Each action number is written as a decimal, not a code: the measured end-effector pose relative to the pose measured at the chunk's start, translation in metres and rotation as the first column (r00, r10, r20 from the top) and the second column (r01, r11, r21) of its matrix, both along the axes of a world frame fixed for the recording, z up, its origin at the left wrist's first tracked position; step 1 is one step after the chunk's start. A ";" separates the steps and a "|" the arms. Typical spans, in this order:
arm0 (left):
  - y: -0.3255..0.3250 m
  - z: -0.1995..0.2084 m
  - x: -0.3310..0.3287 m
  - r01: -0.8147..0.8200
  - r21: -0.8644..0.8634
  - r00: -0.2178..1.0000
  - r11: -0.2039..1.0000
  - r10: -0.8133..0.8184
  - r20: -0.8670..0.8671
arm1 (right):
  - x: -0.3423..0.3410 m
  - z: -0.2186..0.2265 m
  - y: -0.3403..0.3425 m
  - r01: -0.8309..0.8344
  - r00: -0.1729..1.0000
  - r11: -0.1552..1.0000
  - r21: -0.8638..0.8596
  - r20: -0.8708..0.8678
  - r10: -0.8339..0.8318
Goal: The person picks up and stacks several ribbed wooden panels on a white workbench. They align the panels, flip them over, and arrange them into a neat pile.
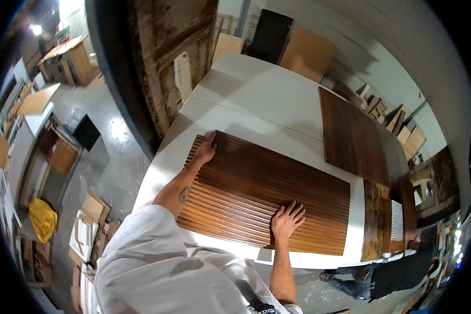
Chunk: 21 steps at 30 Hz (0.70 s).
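A brown wooden panel with a ribbed, fluted surface (246, 201) lies flat on a white table (230, 83) in front of me. My left hand (205, 150) rests at its far left corner, fingers stretched toward the far edge. Lower down, my right hand (288, 222) lies on the ribs right of the panel's middle, its fingers spread and palm down. Neither hand lifts the panel. Light catches the near ribs, while the far part looks darker.
Another brown ribbed panel (353, 136) lies farther right, beside a stained wooden board (377, 220). At the lower right, a person in dark clothes (397, 280) is by the table. A dark upright frame (125, 78) stands left. Boards (309, 52) lean against the wall; a yellow bag (43, 219) sits far left.
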<state>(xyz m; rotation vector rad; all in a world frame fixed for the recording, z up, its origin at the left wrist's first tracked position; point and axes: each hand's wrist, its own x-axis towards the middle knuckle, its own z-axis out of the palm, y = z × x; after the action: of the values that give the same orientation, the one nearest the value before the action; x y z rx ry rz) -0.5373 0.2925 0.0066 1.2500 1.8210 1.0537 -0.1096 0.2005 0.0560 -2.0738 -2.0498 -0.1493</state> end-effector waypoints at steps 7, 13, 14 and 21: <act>-0.167 0.045 0.032 0.037 -0.044 0.950 0.998 -0.049 -0.307 | -0.010 -0.003 -0.001 -0.028 1.000 0.999 -0.037 0.010 0.029; -0.297 0.055 0.086 -0.075 0.097 0.995 0.992 0.081 -0.063 | 0.000 -0.006 0.001 0.005 0.998 0.998 -0.057 0.059 -0.001; -0.312 0.058 0.094 -0.106 0.079 0.994 0.991 0.105 0.008 | 0.000 -0.008 0.001 0.006 0.998 0.998 -0.062 0.064 -0.002; -0.342 0.068 0.129 -0.349 0.027 0.804 0.937 0.284 0.522 | 0.005 -0.014 0.004 -0.022 0.998 1.000 -0.007 0.055 0.022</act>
<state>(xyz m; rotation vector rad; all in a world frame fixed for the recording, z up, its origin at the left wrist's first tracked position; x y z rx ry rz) -0.4083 -0.0496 0.0745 0.6343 1.5825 1.5361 -0.1047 0.2046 0.0415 -2.0721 -2.1066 -0.1981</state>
